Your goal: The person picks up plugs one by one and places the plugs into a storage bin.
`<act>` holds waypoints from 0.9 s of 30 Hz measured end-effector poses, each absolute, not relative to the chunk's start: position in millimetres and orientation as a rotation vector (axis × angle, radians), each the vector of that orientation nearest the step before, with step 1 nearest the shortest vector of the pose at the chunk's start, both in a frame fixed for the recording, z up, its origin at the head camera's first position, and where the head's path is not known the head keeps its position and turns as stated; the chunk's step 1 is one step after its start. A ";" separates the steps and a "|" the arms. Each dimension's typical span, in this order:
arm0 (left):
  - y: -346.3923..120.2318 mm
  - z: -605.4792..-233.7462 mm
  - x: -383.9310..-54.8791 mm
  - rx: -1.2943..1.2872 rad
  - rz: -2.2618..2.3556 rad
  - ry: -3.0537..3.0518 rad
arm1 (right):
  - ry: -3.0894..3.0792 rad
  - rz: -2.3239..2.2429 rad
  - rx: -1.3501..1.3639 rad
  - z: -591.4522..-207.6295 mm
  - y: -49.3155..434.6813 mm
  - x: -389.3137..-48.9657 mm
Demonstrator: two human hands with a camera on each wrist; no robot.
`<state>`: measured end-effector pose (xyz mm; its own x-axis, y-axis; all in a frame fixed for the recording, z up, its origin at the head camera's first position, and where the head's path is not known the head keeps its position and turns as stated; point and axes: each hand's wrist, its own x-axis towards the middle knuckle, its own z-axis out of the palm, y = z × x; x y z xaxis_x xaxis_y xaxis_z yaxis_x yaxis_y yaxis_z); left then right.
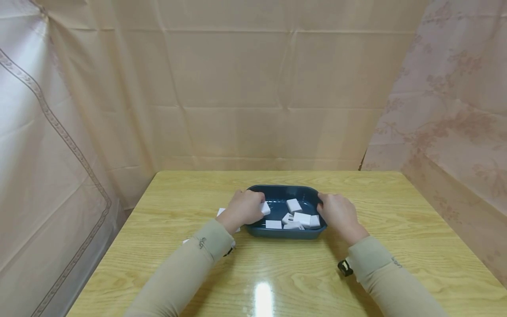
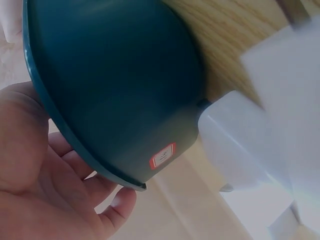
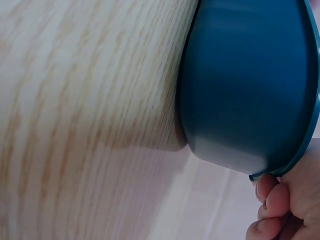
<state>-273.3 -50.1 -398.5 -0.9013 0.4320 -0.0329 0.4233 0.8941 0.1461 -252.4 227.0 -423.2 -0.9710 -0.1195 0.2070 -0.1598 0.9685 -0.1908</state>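
A dark teal plastic basin (image 1: 283,234) stands on the table, several white plug adapters (image 1: 302,219) lying in its right and front parts. Over its left rim reaches my left hand (image 1: 246,208), a white plug adapter (image 1: 266,208) at its curled fingertips. The left wrist view shows the palm (image 2: 50,200) outside the rim, with the fingertips partly hidden behind it. At the right end, my right hand (image 1: 338,213) grips the basin's rim; its curled fingers (image 3: 272,200) show beside the far corner in the right wrist view.
More white adapters (image 2: 240,140) lie on the table left of the basin, partly covered by my left forearm. A small red-edged label (image 2: 163,156) is stuck on the basin's outer wall. Beyond the wooden table (image 1: 380,189) hangs a beige curtain (image 1: 237,88).
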 end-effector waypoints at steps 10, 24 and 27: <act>-53.5 -400.7 -273.3 0.710 0.252 2.980 | -2.920 0.303 0.205 -424.1 227.2 -252.5; -62.0 -391.6 -268.4 0.694 0.385 2.976 | -2.902 0.298 0.218 -424.5 228.1 -252.3; -66.0 -387.6 -266.5 0.694 0.422 2.985 | -2.904 0.292 0.214 -424.9 228.6 -252.6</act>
